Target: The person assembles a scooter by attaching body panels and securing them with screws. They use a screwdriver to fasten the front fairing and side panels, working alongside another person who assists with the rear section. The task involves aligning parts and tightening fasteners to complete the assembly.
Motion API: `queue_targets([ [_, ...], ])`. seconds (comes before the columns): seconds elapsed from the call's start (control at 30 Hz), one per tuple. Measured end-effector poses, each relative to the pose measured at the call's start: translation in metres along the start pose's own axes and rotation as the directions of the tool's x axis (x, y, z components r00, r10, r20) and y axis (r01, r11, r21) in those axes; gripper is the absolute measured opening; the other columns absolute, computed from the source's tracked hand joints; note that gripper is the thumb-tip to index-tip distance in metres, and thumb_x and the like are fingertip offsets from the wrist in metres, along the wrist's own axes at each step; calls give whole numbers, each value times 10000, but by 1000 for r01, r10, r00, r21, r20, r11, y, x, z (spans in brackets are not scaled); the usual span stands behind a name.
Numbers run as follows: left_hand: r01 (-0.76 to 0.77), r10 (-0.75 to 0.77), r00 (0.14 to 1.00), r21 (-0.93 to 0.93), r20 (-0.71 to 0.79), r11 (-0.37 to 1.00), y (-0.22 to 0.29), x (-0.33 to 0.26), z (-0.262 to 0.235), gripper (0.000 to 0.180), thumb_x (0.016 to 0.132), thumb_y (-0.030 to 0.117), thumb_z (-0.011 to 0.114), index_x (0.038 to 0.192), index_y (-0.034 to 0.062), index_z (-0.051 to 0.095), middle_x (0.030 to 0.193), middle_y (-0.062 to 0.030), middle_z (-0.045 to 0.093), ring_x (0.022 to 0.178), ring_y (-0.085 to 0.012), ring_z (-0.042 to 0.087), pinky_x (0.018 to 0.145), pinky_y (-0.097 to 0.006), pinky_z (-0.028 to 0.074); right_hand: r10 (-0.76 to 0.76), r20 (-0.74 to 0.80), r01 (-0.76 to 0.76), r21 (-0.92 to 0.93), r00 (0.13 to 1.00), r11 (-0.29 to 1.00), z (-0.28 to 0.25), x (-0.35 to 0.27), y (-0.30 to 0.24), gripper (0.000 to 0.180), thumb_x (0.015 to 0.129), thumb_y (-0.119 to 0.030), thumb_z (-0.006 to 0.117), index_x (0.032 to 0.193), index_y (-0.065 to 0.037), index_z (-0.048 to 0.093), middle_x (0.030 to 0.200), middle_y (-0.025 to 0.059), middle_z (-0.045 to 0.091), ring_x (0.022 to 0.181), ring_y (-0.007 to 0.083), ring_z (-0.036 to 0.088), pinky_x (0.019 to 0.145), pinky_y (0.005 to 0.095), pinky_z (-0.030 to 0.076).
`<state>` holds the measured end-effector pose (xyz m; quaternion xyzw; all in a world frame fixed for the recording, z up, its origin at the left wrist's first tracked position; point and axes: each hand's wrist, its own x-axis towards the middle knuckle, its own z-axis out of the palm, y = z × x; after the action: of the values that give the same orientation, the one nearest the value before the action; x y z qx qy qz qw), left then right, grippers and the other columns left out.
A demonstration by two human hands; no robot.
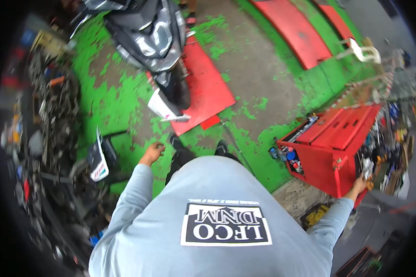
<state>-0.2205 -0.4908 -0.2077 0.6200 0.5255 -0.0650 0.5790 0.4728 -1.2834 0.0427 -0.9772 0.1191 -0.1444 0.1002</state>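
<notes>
My left hand [153, 153] hangs over the green floor in front of my body, its fingers loosely bent and the thumb a little apart, with nothing visible in it. My right hand [358, 185] is stretched out to the far right, at the end of a red tool cabinet [316, 168]. Its fingers are among small metal items [367, 167] beside the cabinet; they are too small and blurred to show whether they grip anything. Ahead of me a dark scooter [148, 39] stands with its front wheel on a red lift platform [210, 85].
A white and black scooter body panel [99, 161] lies left of my left hand. Piled parts [55, 115] line the left side. A hose [238, 147] crosses the floor near my feet. A white chair [363, 51] and red ramp [296, 32] are at the far right.
</notes>
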Motion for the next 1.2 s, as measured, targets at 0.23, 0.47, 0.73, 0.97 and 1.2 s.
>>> queue_targets([
  [0.23,280,-271,953,54,-134,958,1,-87,3,429,930,326,693,1232,25,643,1072,-162,720,835,-245,708,765,-381,578,150,220,-72,-326,964,942,50,40,9,660,972,-638,483,1368,-134,640,1370,178,633,1244,424,589,1056,584,407],
  [0.47,295,-305,941,-85,-144,952,-46,-96,29,416,931,333,692,1213,29,648,1049,-150,724,812,-236,699,743,-403,557,156,-13,-151,-344,988,927,7,68,20,710,940,-692,458,1410,-180,604,1380,156,633,1267,464,559,1022,724,303],
  [0.73,230,-269,940,-192,-209,954,-65,-121,33,419,915,334,709,1218,51,651,1011,-152,727,791,-233,697,729,-394,550,319,-582,-300,131,748,945,40,-59,-113,687,881,-596,587,1287,-42,592,1356,263,524,1233,478,450,880,654,392],
  [0.97,220,-303,920,-315,-247,923,-171,-151,-5,428,908,344,722,1212,48,656,996,-152,727,776,-232,695,724,-398,555,94,-514,-45,107,852,993,93,-175,-244,586,914,-569,613,1363,-196,553,1350,140,545,1255,423,449,947,659,352],
  [1.2,366,-473,849,-385,-236,847,-298,-246,-82,509,922,405,709,1288,64,617,1097,-156,720,816,-250,706,746,-425,555,-342,-159,351,29,926,936,134,-342,-376,676,959,-642,506,1452,-181,461,1376,172,514,1228,439,505,932,635,434],
])
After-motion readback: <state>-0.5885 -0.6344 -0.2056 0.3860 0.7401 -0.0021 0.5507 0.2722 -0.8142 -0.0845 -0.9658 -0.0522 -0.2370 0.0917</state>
